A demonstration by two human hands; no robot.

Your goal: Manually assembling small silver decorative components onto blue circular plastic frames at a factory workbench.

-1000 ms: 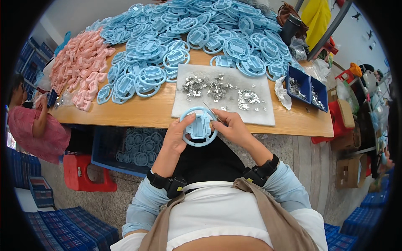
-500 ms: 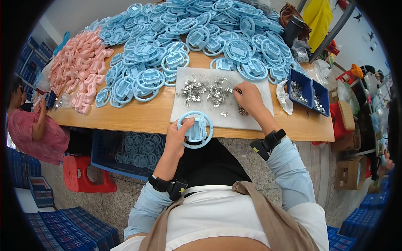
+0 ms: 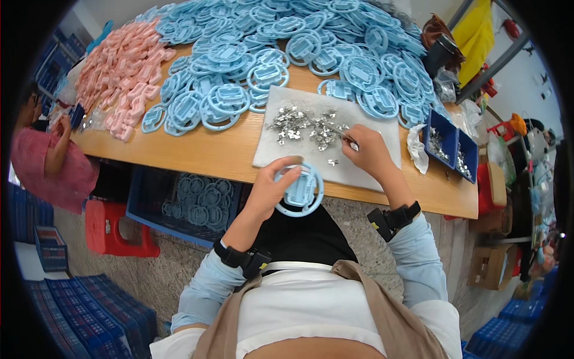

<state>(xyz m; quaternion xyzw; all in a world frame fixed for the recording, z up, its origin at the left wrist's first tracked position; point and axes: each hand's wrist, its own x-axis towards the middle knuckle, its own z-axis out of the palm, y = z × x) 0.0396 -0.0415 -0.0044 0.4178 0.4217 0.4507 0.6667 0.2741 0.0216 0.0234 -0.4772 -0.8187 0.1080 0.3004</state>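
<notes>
My left hand [image 3: 270, 186] grips a light-blue ring-shaped plastic part [image 3: 301, 190] with a rectangular housing across its middle, at the table's front edge. My fingers and thumb close over its left side. Farther right, my right hand [image 3: 366, 147] is closed on metal tweezers [image 3: 345, 135], their tips at a heap of small shiny metal clips [image 3: 324, 133]. Left of that heap lies a second heap of clips [image 3: 291, 122]. Both rest on a whitish pad [image 3: 266, 149]. One clip or a few [image 3: 333, 162] lie apart, nearer to me.
A big pile of light-blue ring parts [image 3: 227, 54] covers the table's back, with pink plastic parts [image 3: 122, 72] to its left. Blue trays [image 3: 452, 143] of metal pieces stand at right. Below are a blue crate [image 3: 143, 200] and red stool [image 3: 113, 230]. Another person [image 3: 51, 155] sits at left.
The view has shifted, so the table sits a little differently in it. My left hand has brought the ring part closer to my right hand. The tweezers remain at the right-hand clip heap.
</notes>
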